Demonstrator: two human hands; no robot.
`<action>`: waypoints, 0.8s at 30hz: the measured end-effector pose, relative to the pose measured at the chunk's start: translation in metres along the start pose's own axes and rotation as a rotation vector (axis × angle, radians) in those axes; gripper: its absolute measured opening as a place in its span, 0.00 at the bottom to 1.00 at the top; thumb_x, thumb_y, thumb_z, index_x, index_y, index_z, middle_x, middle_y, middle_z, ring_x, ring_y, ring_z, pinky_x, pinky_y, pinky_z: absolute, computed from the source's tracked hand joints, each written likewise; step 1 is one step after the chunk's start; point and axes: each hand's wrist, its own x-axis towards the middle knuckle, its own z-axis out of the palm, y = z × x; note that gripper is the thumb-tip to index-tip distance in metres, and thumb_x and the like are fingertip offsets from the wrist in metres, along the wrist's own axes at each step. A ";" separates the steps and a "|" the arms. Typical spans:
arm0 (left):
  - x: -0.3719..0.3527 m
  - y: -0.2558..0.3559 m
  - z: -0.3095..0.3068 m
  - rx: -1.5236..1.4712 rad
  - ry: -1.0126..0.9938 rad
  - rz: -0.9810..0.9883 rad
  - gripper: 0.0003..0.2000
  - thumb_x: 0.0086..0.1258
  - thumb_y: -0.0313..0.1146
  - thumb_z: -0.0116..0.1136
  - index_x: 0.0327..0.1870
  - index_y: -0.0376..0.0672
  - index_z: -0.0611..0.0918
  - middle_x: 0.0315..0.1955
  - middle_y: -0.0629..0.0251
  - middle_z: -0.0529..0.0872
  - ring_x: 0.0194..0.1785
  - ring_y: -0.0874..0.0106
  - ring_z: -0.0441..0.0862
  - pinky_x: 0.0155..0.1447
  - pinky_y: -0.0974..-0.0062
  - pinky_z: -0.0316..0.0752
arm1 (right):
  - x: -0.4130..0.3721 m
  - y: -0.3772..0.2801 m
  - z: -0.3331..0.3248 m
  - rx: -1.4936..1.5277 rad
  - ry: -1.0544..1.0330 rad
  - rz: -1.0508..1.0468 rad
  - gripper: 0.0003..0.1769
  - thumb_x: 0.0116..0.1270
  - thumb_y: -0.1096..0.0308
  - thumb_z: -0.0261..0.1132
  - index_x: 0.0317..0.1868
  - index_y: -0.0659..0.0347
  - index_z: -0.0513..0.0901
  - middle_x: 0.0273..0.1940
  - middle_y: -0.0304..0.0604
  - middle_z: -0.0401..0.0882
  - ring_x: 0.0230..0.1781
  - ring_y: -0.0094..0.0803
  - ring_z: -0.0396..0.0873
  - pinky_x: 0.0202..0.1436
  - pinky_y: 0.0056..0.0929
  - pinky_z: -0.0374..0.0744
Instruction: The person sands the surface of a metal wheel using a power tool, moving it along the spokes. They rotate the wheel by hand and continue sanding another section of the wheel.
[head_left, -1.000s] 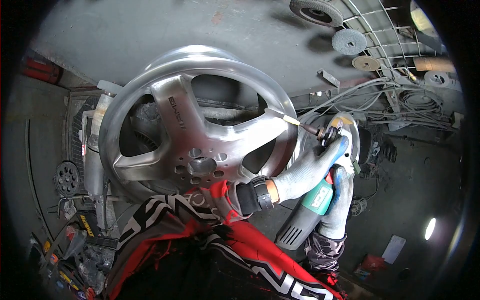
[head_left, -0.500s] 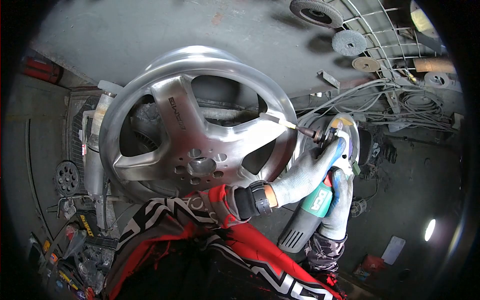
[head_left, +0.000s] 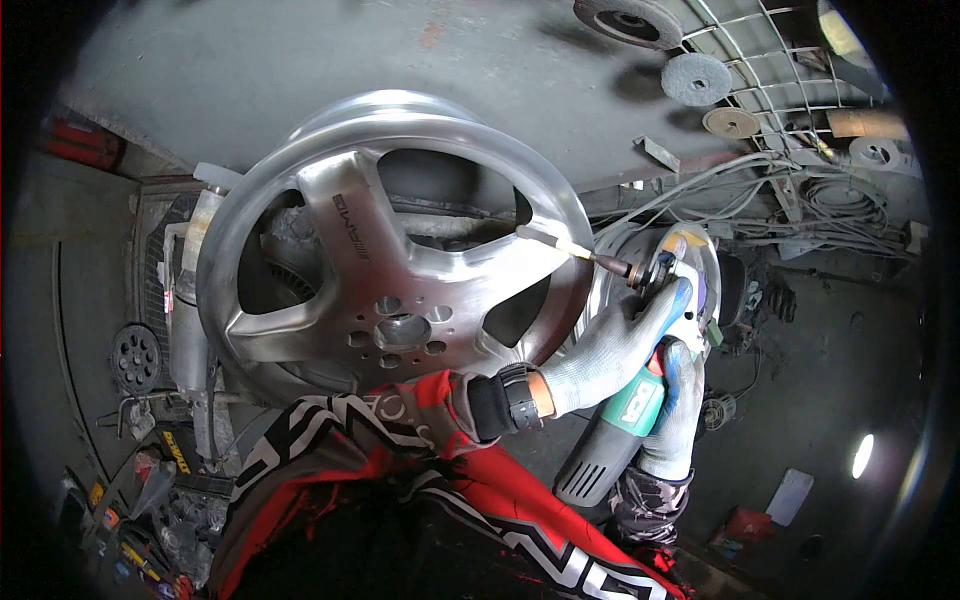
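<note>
A bare metal car wheel rim (head_left: 345,190) with broad spokes and "AMG" lettering stands in front of me. Both my hands wear white knit gloves with blue patches, and both are closed on a green and black angle grinder (head_left: 612,435). My left hand (head_left: 612,352), with a black watch at its wrist, wraps the grinder's head. Further back, my right hand (head_left: 675,410) grips the green body. From the head extends a thin shaft with a narrow polishing bit (head_left: 545,240), its tip right at the upper right spoke near the rim's edge.
A wire rack (head_left: 745,60) with abrasive discs (head_left: 697,80) hangs at the upper right. Coiled cables (head_left: 845,205) lie below it. A grey cylinder (head_left: 187,340) stands left of the rim, with scattered tools (head_left: 140,560) at lower left. Another shiny round metal piece (head_left: 708,255) sits behind the grinder's head.
</note>
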 end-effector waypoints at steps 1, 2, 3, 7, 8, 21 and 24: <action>0.001 0.004 0.001 0.000 -0.002 0.001 0.34 0.77 0.62 0.48 0.59 0.32 0.78 0.48 0.52 0.84 0.53 0.67 0.81 0.59 0.70 0.74 | 0.002 0.000 -0.001 -0.031 -0.006 -0.010 0.23 0.75 0.68 0.60 0.67 0.66 0.73 0.58 0.44 0.79 0.55 0.27 0.79 0.59 0.28 0.77; 0.003 0.009 0.002 0.003 -0.033 0.013 0.34 0.77 0.61 0.48 0.59 0.32 0.78 0.48 0.52 0.84 0.53 0.67 0.81 0.59 0.70 0.74 | 0.003 -0.002 0.001 -0.031 -0.005 -0.011 0.23 0.75 0.68 0.60 0.67 0.66 0.73 0.58 0.44 0.79 0.55 0.27 0.79 0.59 0.28 0.77; 0.004 0.014 0.003 0.005 -0.065 0.024 0.33 0.77 0.61 0.49 0.60 0.33 0.77 0.48 0.53 0.84 0.53 0.67 0.81 0.59 0.69 0.74 | 0.003 -0.004 0.004 -0.032 0.027 -0.043 0.23 0.75 0.67 0.60 0.66 0.66 0.73 0.58 0.44 0.79 0.55 0.27 0.79 0.59 0.28 0.77; 0.008 0.015 0.004 0.042 -0.064 0.035 0.31 0.77 0.59 0.49 0.62 0.35 0.76 0.47 0.54 0.83 0.53 0.68 0.80 0.60 0.69 0.73 | 0.004 -0.001 0.003 -0.050 0.060 -0.079 0.22 0.77 0.63 0.58 0.65 0.66 0.74 0.57 0.44 0.79 0.55 0.28 0.79 0.60 0.30 0.77; 0.006 0.014 0.004 0.043 -0.063 0.035 0.31 0.77 0.59 0.49 0.62 0.35 0.76 0.47 0.54 0.83 0.53 0.68 0.80 0.60 0.69 0.73 | 0.004 -0.001 0.003 -0.075 0.051 -0.098 0.22 0.78 0.59 0.57 0.64 0.65 0.75 0.56 0.44 0.80 0.54 0.28 0.80 0.59 0.30 0.78; 0.004 0.012 0.007 -0.013 -0.087 -0.004 0.28 0.79 0.56 0.48 0.61 0.37 0.78 0.48 0.58 0.84 0.52 0.72 0.80 0.57 0.72 0.73 | 0.001 0.002 -0.004 0.016 0.052 -0.066 0.22 0.77 0.66 0.58 0.66 0.67 0.74 0.58 0.44 0.80 0.56 0.29 0.79 0.62 0.30 0.75; 0.001 0.009 0.008 0.050 -0.049 0.083 0.27 0.79 0.55 0.48 0.59 0.35 0.77 0.45 0.53 0.85 0.50 0.66 0.84 0.55 0.68 0.75 | 0.000 0.002 -0.003 -0.054 0.063 -0.091 0.22 0.77 0.65 0.58 0.66 0.67 0.74 0.58 0.44 0.80 0.55 0.29 0.79 0.61 0.29 0.75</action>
